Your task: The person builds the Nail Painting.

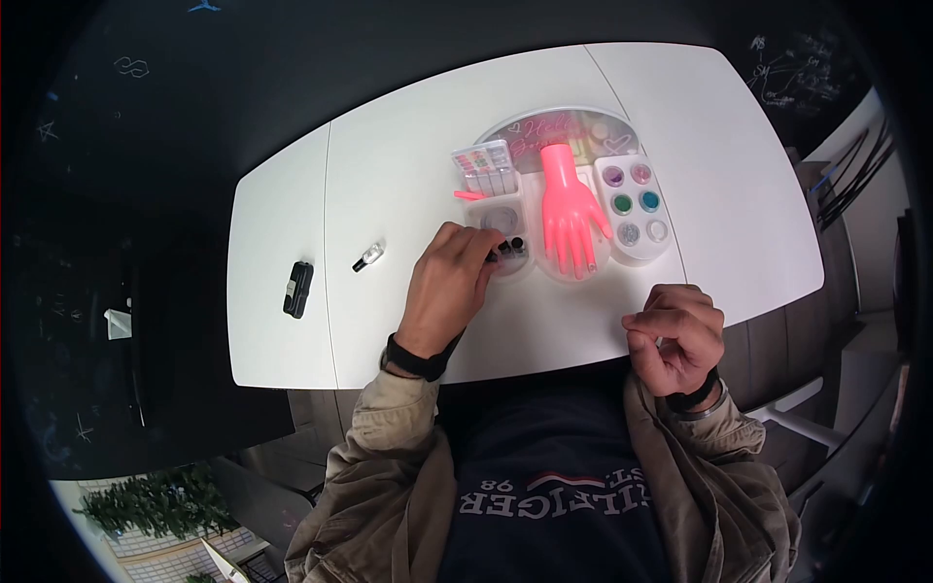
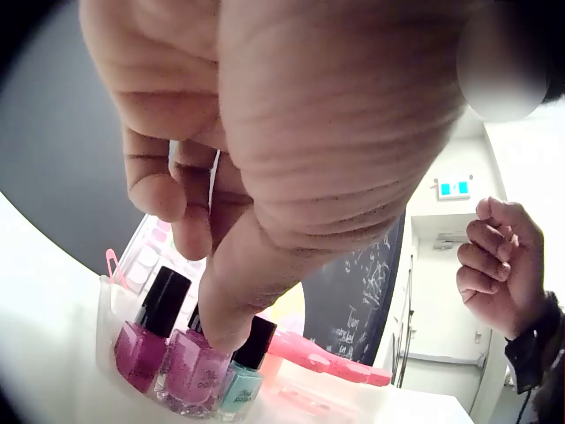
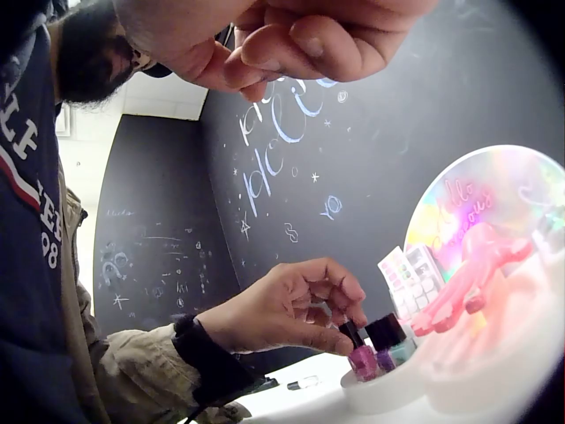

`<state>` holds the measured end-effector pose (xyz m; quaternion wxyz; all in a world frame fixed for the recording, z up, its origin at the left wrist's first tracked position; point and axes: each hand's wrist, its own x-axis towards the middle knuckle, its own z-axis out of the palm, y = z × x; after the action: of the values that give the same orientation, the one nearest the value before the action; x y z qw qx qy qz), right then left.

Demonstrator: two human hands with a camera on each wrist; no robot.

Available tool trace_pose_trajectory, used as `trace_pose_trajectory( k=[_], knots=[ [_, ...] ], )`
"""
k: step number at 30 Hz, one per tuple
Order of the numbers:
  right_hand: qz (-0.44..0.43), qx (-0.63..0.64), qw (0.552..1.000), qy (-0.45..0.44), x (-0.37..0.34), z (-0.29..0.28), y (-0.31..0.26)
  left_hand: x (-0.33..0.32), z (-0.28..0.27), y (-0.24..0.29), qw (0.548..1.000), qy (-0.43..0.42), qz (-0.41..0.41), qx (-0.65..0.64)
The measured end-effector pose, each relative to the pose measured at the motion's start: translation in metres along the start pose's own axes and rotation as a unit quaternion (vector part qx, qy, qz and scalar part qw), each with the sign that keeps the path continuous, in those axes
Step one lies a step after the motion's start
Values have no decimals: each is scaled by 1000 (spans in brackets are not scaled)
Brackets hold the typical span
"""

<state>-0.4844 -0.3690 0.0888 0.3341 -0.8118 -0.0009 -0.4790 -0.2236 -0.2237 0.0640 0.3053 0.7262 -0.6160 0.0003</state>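
Note:
With thumb and fingers my left hand (image 1: pixel 445 287) pinches the black cap of a lilac glitter nail polish bottle (image 2: pixel 196 375). That bottle stands in a rounded compartment of a white tray (image 3: pixel 415 393), between a magenta polish bottle (image 2: pixel 139 353) and a teal one (image 2: pixel 241 389). The thumb hides most of the cap in the left wrist view. My right hand (image 1: pixel 678 335) is raised at the table's near edge, fingers curled in and thumb against the index finger, with nothing visible in it. A pink model hand (image 1: pixel 569 209) lies palm down in the tray's middle.
Several round glitter pots (image 1: pixel 623 203) fill the tray's right side. A case of nail tips (image 1: pixel 486 165) and a pink stick (image 1: pixel 469 195) sit at its left, before a shiny backboard (image 1: pixel 544 131). Further left lie a small clear bottle (image 1: pixel 369 256) and a black case (image 1: pixel 298 290).

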Motion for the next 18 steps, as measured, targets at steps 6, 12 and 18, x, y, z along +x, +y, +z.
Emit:
trace_pose_trajectory(
  k=[6, 12, 18],
  knots=[
    [10, -9, 1000, -1, -1, -1, -2, 0, 4, 1, 1000, 9, -22, -17],
    [17, -18, 1000, 3, -4, 0, -1, -1, 7, -2, 999, 22, -29, -36],
    [24, -9, 1000, -1, -3, -1, -2, -3, 7, -5, 998, 23, -13, -54]
  ],
)
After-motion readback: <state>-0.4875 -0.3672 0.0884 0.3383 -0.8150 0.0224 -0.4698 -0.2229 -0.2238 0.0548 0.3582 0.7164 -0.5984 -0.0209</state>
